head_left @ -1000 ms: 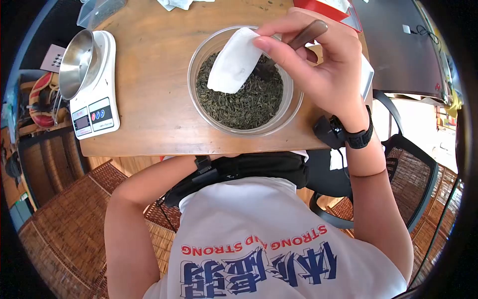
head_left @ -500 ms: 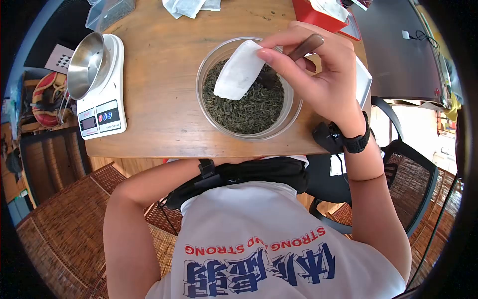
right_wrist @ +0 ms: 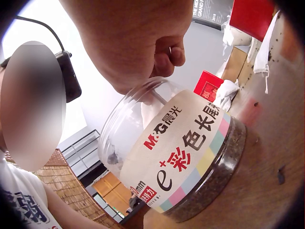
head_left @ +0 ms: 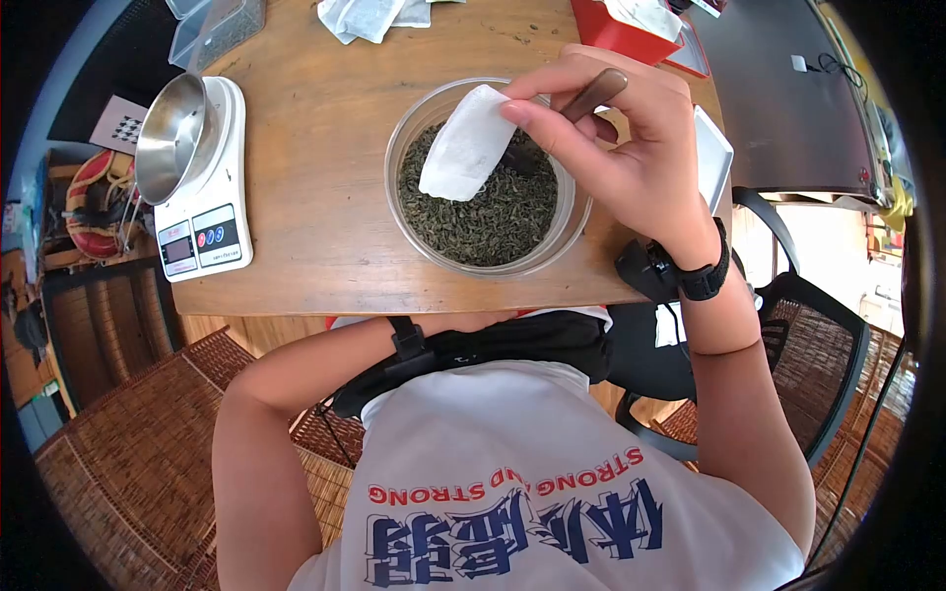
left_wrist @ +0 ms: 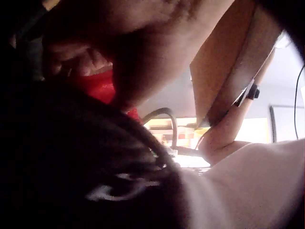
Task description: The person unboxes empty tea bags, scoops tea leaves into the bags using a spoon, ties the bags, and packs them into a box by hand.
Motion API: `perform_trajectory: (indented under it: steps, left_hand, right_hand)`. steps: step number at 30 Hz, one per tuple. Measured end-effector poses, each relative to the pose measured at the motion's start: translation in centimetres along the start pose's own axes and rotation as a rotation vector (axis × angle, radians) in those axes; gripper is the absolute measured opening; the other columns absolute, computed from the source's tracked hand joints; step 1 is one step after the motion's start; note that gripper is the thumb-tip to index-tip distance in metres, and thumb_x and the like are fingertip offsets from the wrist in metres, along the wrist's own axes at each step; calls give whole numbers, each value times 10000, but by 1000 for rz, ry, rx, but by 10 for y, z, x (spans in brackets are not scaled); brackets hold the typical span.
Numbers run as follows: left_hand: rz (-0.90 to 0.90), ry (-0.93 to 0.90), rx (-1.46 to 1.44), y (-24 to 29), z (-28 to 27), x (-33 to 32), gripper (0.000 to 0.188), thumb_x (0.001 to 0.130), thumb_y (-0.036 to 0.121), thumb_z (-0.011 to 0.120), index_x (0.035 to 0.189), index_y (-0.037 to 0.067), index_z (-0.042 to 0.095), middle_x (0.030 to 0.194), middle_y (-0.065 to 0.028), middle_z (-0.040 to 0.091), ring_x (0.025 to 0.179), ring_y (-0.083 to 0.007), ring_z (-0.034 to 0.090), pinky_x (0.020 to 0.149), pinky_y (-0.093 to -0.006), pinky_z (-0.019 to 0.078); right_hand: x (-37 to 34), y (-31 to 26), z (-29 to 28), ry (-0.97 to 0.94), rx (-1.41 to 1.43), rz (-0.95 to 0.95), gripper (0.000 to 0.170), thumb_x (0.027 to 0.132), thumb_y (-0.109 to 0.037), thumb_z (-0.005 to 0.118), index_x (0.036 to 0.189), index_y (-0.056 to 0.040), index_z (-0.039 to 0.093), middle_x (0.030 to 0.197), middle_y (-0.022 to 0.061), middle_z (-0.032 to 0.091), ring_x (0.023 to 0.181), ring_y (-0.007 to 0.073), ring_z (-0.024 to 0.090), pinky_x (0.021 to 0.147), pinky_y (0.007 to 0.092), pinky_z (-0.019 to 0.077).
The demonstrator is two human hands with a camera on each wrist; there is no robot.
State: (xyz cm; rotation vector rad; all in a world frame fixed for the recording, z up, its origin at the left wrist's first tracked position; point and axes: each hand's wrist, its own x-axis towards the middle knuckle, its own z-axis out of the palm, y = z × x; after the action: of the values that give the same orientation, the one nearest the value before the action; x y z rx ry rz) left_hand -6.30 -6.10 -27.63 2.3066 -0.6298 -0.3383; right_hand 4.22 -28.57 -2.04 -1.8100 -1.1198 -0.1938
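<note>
My right hand is over a clear round plastic tub of dark green tea leaves. Thumb and forefinger pinch the top of a white tea bag, which hangs tilted above the leaves. That same hand also holds a brown-handled spoon; its lower end is mostly behind the fingers and bag. In the right wrist view the tub's printed label faces the camera. My left hand rests low at the lap, loosely curled near red cloth, partly hidden below the table edge in the head view.
A kitchen scale with a steel bowl stands at the left. Several white bags lie at the far edge beside a clear plastic box. A red box and a white tray are on the right.
The head view has tilted, so the table sits slightly lower in it. My right hand keeps its hold on the tea bag and spoon over the tub, with little motion.
</note>
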Motion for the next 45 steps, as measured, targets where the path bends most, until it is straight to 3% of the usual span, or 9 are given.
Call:
perform_trajectory:
  steps: [28, 32, 34, 36, 40, 42, 43, 44, 45]
  left_hand:
    - [-48, -95, -45, 50, 23, -40, 355, 1028, 242, 567, 1277, -4, 626, 1231, -199, 684, 1121, -410, 642, 976, -449, 533]
    - [-93, -62, -59, 91, 22, -57, 398, 1019, 224, 570, 1344, -6, 579, 1297, -225, 643, 1176, -425, 614, 1001, -452, 521]
    - [-141, -126, -28, 153, -19, -73, 518, 1000, 196, 599, 1461, -2, 469, 1406, -275, 554, 1284, -440, 553, 1058, -483, 483]
    - [49, -252, -200, 178, -55, -86, 506, 998, 152, 594, 1462, -3, 464, 1360, -271, 581, 1251, -435, 574, 1050, -495, 485]
    - [99, -409, -417, 222, -159, -81, 432, 893, 135, 749, 1300, 32, 647, 1043, -139, 704, 878, -304, 699, 765, -378, 580]
    - [222, -146, -371, 237, -197, -86, 271, 827, 199, 833, 1048, 53, 775, 918, -84, 714, 729, -221, 680, 649, -342, 556]
    - [249, 69, -297, 242, -210, -100, 160, 823, 288, 842, 868, 137, 811, 850, -28, 715, 642, -170, 643, 523, -329, 464]
    - [235, 815, -158, 259, -187, -107, 138, 812, 347, 841, 761, 230, 789, 836, 45, 694, 698, -109, 630, 549, -301, 391]
    - [241, 810, -165, 262, -195, -104, 138, 812, 347, 841, 761, 230, 789, 836, 45, 694, 698, -109, 630, 549, -301, 391]
  right_hand:
    - [0, -4, -3, 36, -5, 1, 137, 868, -52, 788, 816, 23, 686, 747, 47, 665, 523, 107, 413, 479, 256, 336]
    - [-1, -3, -2, 14, -7, -40, 134, 871, -58, 790, 825, 23, 694, 736, 43, 654, 522, 107, 417, 479, 254, 333]
    - [-1, -3, -1, 18, 6, -27, 133, 872, -59, 791, 826, 23, 696, 725, 40, 642, 521, 106, 417, 479, 252, 332]
    - [0, -3, 1, 19, 2, -9, 131, 871, -60, 793, 822, 17, 700, 706, 34, 625, 523, 100, 420, 479, 248, 330]
    - [1, -1, 0, -9, -21, 16, 126, 869, -60, 795, 824, 13, 703, 697, 30, 616, 525, 94, 423, 480, 243, 332]
    - [0, 0, -3, -25, -37, 36, 150, 869, -54, 792, 795, 16, 682, 727, 34, 658, 532, 86, 429, 483, 237, 345]
    - [-1, 1, -3, -18, -45, 43, 150, 869, -54, 792, 795, 16, 682, 727, 34, 658, 532, 86, 429, 483, 237, 345]
    - [0, 2, -3, -13, -22, 10, 171, 870, -51, 790, 776, 20, 666, 755, 39, 684, 534, 86, 431, 484, 236, 351]
    - [0, 3, -2, -9, 2, -24, 192, 870, -48, 787, 758, 23, 649, 783, 43, 711, 535, 86, 433, 485, 234, 357]
